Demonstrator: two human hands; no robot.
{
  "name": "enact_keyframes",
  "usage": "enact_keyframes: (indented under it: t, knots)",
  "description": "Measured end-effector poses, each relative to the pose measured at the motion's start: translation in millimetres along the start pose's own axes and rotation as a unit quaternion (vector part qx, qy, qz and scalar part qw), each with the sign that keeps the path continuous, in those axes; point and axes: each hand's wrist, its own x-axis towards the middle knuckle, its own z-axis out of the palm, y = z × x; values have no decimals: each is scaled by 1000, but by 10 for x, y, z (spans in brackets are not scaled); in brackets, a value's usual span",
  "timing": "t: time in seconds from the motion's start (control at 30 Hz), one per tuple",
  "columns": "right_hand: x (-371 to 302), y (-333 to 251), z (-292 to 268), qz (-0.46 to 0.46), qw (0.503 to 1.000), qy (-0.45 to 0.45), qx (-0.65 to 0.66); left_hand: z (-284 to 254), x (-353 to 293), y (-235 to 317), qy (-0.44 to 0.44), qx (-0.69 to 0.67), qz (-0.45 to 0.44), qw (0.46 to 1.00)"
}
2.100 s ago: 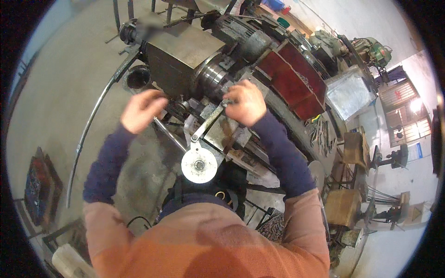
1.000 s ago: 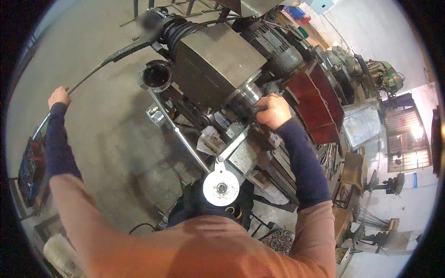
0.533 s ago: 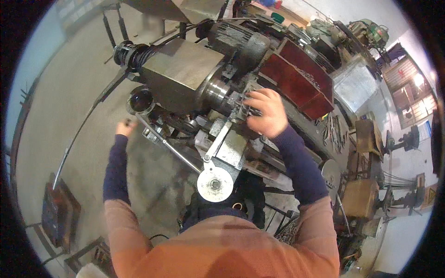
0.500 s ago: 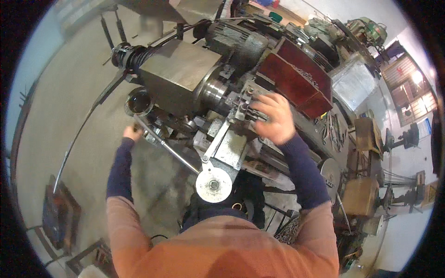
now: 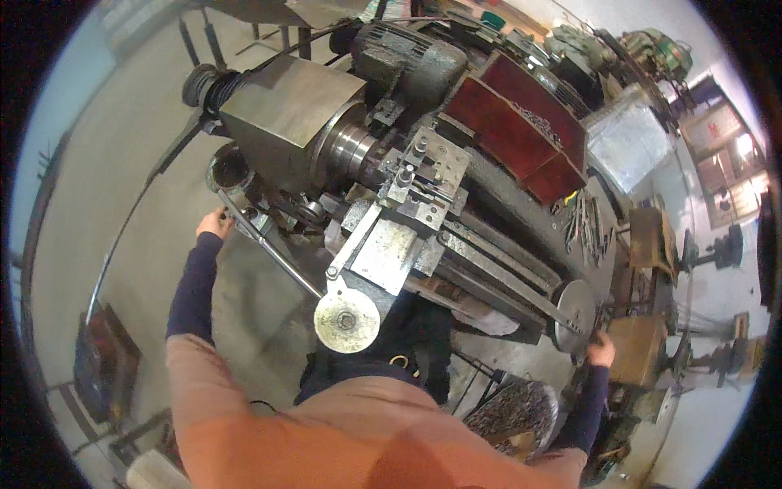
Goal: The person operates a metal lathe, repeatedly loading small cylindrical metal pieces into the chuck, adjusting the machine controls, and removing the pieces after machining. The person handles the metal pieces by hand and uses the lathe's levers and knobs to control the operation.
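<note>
A lathe lies before me, with a boxy grey headstock (image 5: 285, 102) and a shiny round chuck (image 5: 352, 151). Right of the chuck sits the tool post (image 5: 415, 183) with its bolts and blocks. A long metal lever (image 5: 273, 257) slants down toward a pale round disc (image 5: 346, 320) in front of me. My left hand (image 5: 213, 223) is closed beside that lever's far end, its fingers partly hidden, so what it grips cannot be made out. At far right, my right hand (image 5: 601, 350) is closed at the edge of a round handwheel (image 5: 575, 310); its grip is too small to read.
Behind the lathe bed stand a dark motor (image 5: 407, 61) and a red metal tray (image 5: 517, 134) with metal bits in it. Hand tools (image 5: 588, 228) lie to the tray's right. A container of metal chips (image 5: 517, 411) sits low, near my right arm.
My right hand has left the tool post and moved right and nearer to the handwheel's edge. My left hand stays by the lever's far end. The view has shifted slightly.
</note>
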Motion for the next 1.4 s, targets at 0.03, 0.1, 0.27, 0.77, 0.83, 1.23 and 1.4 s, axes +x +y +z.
enact_keyframes:
  t: [0.03,0.1,0.27,0.77,0.83,1.23,1.4]
  knots:
    - [-63,997,199,-7,1000,5,-16,60,103,147,-13,-199,-26,980]
    - [-127,1513,279,145,959,-130,-208,-73,-42,193,-16,-533,-114,838]
    - [-221,1416,403,241,943,-160,-165,-407,-44,660,77,-595,-187,778]
    - [-1568,345,523,398,909,-14,-122,-174,256,1158,100,-627,-324,701]
    - [-1613,306,551,409,906,-16,-110,-209,211,1213,125,-658,-299,679]
    - [-1565,218,420,398,912,-44,-90,-331,215,1182,106,-598,-302,735]
    - [-913,1149,579,308,925,-31,-219,-239,327,1061,111,-586,-264,758]
